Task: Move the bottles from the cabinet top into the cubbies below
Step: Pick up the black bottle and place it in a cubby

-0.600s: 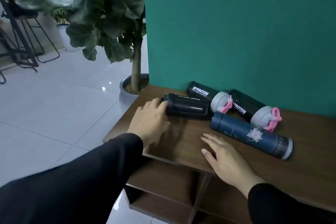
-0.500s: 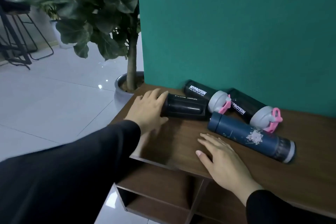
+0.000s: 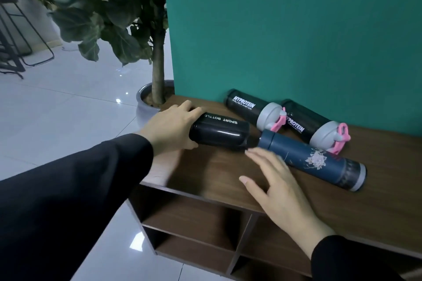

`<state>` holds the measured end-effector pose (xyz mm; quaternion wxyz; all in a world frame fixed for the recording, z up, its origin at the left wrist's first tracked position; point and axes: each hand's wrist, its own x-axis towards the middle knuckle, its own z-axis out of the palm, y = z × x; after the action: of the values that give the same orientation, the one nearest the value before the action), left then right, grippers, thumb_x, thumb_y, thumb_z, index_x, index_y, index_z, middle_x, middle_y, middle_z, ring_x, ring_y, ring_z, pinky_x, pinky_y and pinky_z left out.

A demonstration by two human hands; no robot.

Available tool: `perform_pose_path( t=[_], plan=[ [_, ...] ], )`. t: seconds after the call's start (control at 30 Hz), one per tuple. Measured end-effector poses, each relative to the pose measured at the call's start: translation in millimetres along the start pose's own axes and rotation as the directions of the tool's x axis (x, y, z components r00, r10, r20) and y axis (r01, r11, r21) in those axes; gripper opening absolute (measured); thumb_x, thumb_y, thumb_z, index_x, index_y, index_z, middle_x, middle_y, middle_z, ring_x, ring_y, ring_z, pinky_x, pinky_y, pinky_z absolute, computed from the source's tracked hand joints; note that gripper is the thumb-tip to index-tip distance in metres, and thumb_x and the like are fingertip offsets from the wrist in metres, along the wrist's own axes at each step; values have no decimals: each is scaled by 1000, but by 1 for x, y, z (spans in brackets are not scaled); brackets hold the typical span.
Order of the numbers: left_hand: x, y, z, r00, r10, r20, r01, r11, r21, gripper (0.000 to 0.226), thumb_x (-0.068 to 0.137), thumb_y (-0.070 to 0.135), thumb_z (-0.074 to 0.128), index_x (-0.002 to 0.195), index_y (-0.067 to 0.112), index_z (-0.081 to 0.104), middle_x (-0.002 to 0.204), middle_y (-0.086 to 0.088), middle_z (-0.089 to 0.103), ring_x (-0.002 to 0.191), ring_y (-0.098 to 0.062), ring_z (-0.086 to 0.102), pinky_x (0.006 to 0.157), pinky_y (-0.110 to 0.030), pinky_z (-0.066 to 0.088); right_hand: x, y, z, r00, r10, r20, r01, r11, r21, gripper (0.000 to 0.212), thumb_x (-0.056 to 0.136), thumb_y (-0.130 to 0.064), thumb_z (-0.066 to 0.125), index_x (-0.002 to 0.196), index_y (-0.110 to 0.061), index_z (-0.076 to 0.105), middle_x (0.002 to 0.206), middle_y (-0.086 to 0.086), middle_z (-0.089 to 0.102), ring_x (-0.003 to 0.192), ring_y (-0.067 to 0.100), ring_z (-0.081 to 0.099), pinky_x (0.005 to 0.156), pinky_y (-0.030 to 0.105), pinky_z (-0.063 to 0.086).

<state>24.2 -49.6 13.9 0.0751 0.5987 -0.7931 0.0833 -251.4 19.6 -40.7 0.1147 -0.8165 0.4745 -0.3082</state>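
Several bottles lie on their sides on the brown cabinet top (image 3: 376,207). My left hand (image 3: 170,129) wraps around the left end of the black sport bottle (image 3: 220,133). A navy flask with a flower print (image 3: 312,158) lies to its right. My right hand (image 3: 277,187) hovers open just in front of the flask, fingertips near its cap end. Two dark shaker bottles with grey lids and pink loops (image 3: 249,107) (image 3: 319,130) rest against the green wall. Open cubbies (image 3: 194,219) show under the top.
A potted tree in a grey pot (image 3: 146,104) stands on the white tile floor just left of the cabinet. The green wall (image 3: 285,29) backs the cabinet. Black stools (image 3: 16,52) stand far left.
My left hand has closed around the end of the black bottle. My right hand has lifted off the top and moved toward the navy flask. The view has shifted closer.
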Motion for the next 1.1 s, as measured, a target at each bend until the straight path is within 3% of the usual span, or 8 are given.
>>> perform_pose_path(
  t=[0.1, 0.23, 0.43, 0.53, 0.63, 0.77, 0.93, 1.1],
  plan=[
    [-39, -7, -26, 989, 118, -91, -111, 991, 75, 80, 76, 31, 75, 148, 30, 40, 133, -4, 52, 107, -31, 62, 75, -44, 58, 15, -38, -8, 997, -57, -58, 53, 996, -74, 81, 87, -55, 62, 153, -21, 31, 158, -8, 33, 148, 10, 27, 123, 33, 20],
    [-89, -4, -62, 952, 289, -103, -272, 950, 156, 83, 72, 36, 76, 148, 32, 44, 143, -3, 48, 115, -27, 57, 72, -38, 56, 22, -87, -11, 979, 27, 203, -29, 1000, 5, 110, 75, -64, 70, 158, -27, 9, 162, -9, 28, 147, 11, 29, 120, 34, 28],
    [-151, -7, -81, 862, 486, -141, -468, 872, 146, 87, 77, 50, 76, 152, 23, 41, 151, -6, 49, 128, -26, 52, 102, -37, 48, -29, -123, 17, 971, 80, 227, -128, 970, 206, 95, 61, -55, 80, 141, -42, 31, 136, -22, 48, 124, 1, 49, 102, 29, 45],
    [-206, -6, -50, 943, 182, -278, -279, 888, -366, 96, 72, 58, 79, 152, 23, 39, 151, -1, 50, 138, -16, 49, 114, -32, 40, -74, -127, 44, 959, 156, 237, -232, 912, 339, 89, 59, -46, 84, 130, -56, 33, 127, -33, 48, 121, -10, 46, 97, 22, 43],
    [-259, 38, -1, 905, -406, -123, 89, 465, -881, 93, 54, 60, 84, 136, 50, 42, 129, 18, 62, 111, -4, 65, 94, -21, 52, -109, -125, 83, 941, 236, 244, -314, 879, 359, 92, 55, -51, 82, 127, -63, 26, 125, -43, 36, 126, -12, 40, 101, 21, 40],
    [-267, 96, 59, 756, -621, 207, 268, 5, -963, 87, 41, 44, 80, 124, 40, 55, 111, 21, 72, 99, 11, 67, 72, -5, 51, -126, -120, 129, 928, 241, 283, -329, 888, 321, 87, 61, -60, 64, 135, -50, 21, 126, -43, 23, 127, -4, 35, 110, 29, 38],
    [-235, 96, 106, 668, -687, 288, 328, -76, -942, 88, 56, 32, 91, 133, 22, 51, 126, 2, 65, 113, -5, 66, 95, -26, 56, -114, -102, 153, 878, 285, 384, -393, 888, 238, 97, 67, -64, 54, 152, -30, 18, 140, -21, 27, 140, 9, 30, 115, 26, 27],
    [-212, 60, 136, 763, -587, 271, 414, 121, -902, 79, 67, 13, 91, 131, 25, 45, 123, 9, 62, 102, 22, 58, 83, 0, 46, -86, -73, 171, 788, 316, 528, -500, 829, 250, 73, 85, -40, 67, 149, -31, 32, 145, -7, 47, 129, 11, 49, 98, 23, 42]
  ],
)
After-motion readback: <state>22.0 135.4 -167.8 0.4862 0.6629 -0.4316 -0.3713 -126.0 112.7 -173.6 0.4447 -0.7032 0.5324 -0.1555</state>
